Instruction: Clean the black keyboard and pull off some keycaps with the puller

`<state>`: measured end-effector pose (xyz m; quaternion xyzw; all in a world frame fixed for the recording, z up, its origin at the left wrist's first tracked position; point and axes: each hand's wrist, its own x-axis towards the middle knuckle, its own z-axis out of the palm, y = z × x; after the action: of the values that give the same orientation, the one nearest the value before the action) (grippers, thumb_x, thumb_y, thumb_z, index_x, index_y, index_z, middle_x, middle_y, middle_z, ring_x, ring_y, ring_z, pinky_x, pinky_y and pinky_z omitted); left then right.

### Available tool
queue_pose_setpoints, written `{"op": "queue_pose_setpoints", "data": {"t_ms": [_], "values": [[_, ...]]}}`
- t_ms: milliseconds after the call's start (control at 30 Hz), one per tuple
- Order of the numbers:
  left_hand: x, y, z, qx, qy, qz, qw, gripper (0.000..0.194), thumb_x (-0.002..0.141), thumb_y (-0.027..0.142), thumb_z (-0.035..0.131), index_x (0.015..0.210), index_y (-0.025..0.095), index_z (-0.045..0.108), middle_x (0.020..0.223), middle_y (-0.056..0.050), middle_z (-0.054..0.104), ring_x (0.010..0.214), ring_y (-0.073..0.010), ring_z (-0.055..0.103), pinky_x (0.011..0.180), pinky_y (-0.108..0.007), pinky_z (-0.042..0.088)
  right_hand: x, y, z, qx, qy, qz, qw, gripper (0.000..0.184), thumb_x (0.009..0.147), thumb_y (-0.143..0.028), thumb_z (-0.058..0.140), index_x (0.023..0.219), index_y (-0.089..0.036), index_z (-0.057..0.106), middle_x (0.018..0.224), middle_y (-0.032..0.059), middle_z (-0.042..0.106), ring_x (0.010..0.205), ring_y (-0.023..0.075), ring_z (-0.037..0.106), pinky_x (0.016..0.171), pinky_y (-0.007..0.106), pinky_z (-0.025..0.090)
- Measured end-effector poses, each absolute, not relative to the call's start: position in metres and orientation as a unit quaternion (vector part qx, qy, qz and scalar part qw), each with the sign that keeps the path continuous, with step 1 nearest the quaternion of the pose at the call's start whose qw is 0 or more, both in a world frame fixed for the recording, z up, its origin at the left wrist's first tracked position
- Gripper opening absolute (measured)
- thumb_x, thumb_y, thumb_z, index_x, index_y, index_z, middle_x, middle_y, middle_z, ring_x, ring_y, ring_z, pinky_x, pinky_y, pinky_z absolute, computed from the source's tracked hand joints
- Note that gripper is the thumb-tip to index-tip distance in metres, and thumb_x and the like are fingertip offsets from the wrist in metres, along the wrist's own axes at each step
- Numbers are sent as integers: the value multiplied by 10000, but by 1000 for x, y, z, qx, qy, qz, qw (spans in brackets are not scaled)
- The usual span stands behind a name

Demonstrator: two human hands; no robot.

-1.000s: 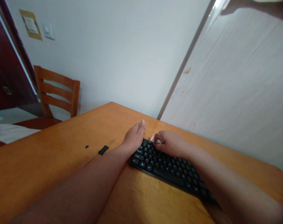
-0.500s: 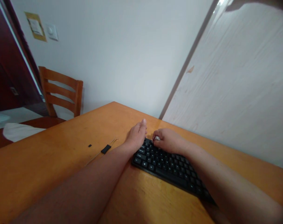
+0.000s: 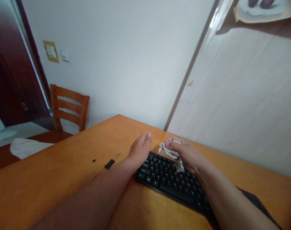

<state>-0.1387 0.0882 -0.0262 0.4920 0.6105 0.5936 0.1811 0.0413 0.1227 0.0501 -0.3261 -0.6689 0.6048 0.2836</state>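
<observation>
A black keyboard [image 3: 168,179] lies on the orange wooden table [image 3: 64,179]. My left hand [image 3: 140,148] rests flat against the keyboard's far left end, fingers stretched out together and holding nothing. My right hand [image 3: 187,154] hovers over the keyboard's upper left keys, its fingers closed on a crumpled whitish cloth [image 3: 171,153] that hangs down onto the keys. Both forearms reach in from the bottom of the view.
A small black clip with a thin strip [image 3: 109,164] and a tiny black piece [image 3: 94,160] lie on the table left of my left arm. A wooden chair [image 3: 70,107] stands at the far left. White walls meet behind the table's far corner.
My right hand has lifted and turned, so the whitish cloth, earlier almost hidden in the fist, now shows. The view has tilted down a little. My left hand stays put.
</observation>
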Motion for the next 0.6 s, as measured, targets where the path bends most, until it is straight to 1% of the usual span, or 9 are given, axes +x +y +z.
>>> {"op": "queue_pose_setpoints", "data": {"t_ms": [67, 133, 300, 433, 533, 600], "values": [[-136, 82, -17, 505, 604, 592, 169, 536, 958, 636, 303, 930, 205, 621, 876, -71, 682, 815, -198, 633, 760, -316, 482, 42, 119, 51, -324, -652, 617, 299, 185, 742, -340, 693, 765, -182, 601, 615, -42, 538, 520, 97, 424, 503, 238, 317], [-131, 76, -6, 518, 603, 581, 176, 569, 952, 655, 286, 896, 199, 622, 812, -58, 667, 767, -194, 621, 721, -306, 471, 43, 116, 52, -320, -650, 616, 308, 204, 738, -355, 702, 765, -182, 598, 608, -43, 531, 517, 99, 414, 492, 239, 308], [-116, 61, 19, 551, 583, 536, 261, 685, 925, 715, 219, 692, 184, 585, 611, -16, 583, 599, -166, 556, 593, -283, 404, 45, 113, 54, -301, -678, 586, 326, 205, 784, -372, 677, 805, -194, 578, 628, -48, 545, 548, 106, 428, 515, 241, 318], [-110, 55, 32, 551, 557, 528, 327, 663, 893, 739, 307, 623, 189, 560, 526, 7, 529, 519, -145, 495, 554, -277, 367, 46, 114, 52, -280, -701, 568, 326, 215, 809, -392, 662, 833, -203, 564, 648, -44, 554, 572, 120, 447, 541, 252, 334], [-109, 54, 35, 553, 532, 530, 362, 618, 894, 717, 355, 649, 189, 563, 538, 19, 514, 518, -133, 471, 532, -261, 347, 46, 116, 51, -267, -704, 570, 328, 235, 815, -415, 662, 862, -205, 566, 693, -29, 585, 594, 130, 469, 562, 259, 349], [-109, 54, 35, 547, 514, 542, 378, 566, 901, 684, 393, 676, 189, 553, 557, 29, 504, 526, -122, 456, 529, -246, 345, 47, 116, 51, -269, -692, 582, 332, 259, 803, -430, 681, 870, -207, 567, 685, -31, 580, 589, 131, 470, 557, 256, 349]]}}
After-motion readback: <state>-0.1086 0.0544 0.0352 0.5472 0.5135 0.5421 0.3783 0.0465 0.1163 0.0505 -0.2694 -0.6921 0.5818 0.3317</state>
